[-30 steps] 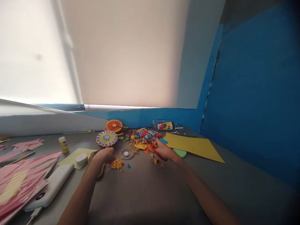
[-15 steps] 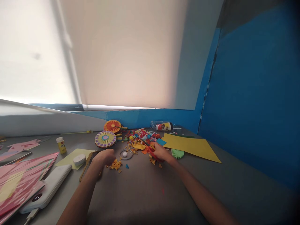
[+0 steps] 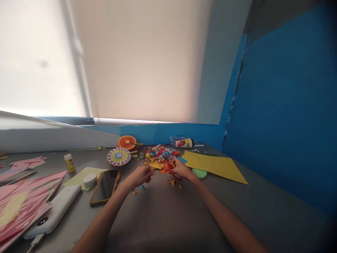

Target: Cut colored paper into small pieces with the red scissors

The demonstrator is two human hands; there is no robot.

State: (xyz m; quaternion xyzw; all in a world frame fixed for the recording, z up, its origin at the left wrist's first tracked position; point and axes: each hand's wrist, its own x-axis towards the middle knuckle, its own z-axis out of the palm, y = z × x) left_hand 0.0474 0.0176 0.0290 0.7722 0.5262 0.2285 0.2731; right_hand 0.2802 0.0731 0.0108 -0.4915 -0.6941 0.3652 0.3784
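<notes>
My right hand (image 3: 181, 168) grips a pair of scissors (image 3: 170, 170) by their red handles, blades pointing away toward the heap of paper scraps (image 3: 160, 154). My left hand (image 3: 142, 175) is in front of the heap with its fingers curled in. Whatever those fingers may hold is hidden. It covers the clear ring and white piece seen there earlier. Small orange paper bits (image 3: 172, 182) lie below the scissors, and a blue scrap (image 3: 143, 187) lies under my left hand. Beside my right hand is a pleated green paper piece (image 3: 200, 173).
Two paper rosettes (image 3: 119, 156) stand behind my left hand. A phone (image 3: 105, 186), a white power bank (image 3: 56, 209), a glue bottle (image 3: 69, 163) and wrapped paper (image 3: 23, 207) are leftward. Yellow sheet (image 3: 216, 167) and a black-and-white labelled bottle (image 3: 184, 143) lie rightward.
My left hand has moved right, from beside the phone to the front of the scraps, uncovering the phone. My right hand keeps the scissors in nearly the same place.
</notes>
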